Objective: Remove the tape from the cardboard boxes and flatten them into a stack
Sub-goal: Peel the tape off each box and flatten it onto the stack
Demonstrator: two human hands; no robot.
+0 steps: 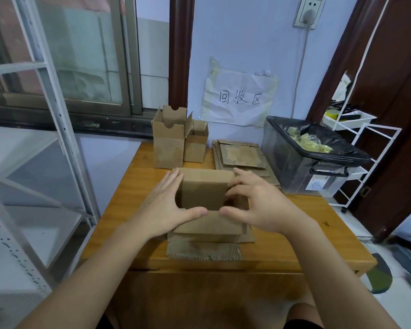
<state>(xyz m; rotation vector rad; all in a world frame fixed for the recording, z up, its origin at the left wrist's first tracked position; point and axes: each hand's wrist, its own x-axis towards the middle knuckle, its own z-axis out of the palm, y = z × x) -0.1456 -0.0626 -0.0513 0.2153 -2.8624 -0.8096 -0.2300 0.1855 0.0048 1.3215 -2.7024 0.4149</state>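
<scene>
On the far left of the table (138,176) stand two upright cardboard boxes (169,141), flaps open, not yet flattened. If the near box is shoved away during collapsing, it could knock them over.

At the near middle sits the open cardboard box (207,193) in hand, on a torn piece of corrugated cardboard (204,251). The left hand (166,207) presses flat against its left wall, fingers straight and spread, thumb along the near edge. The right hand (254,203) has its grip curled over the right wall, fingertips hooked inside. Uneven pressure could likely tear a worn corner rather than fold it, or the box may skid on the loose scrap beneath.

Right of that, far, lies the stack of flattened boxes (242,155), touching the lined plastic bin (301,167) of peeled tape; a careless toss could slide the stack askew.
</scene>
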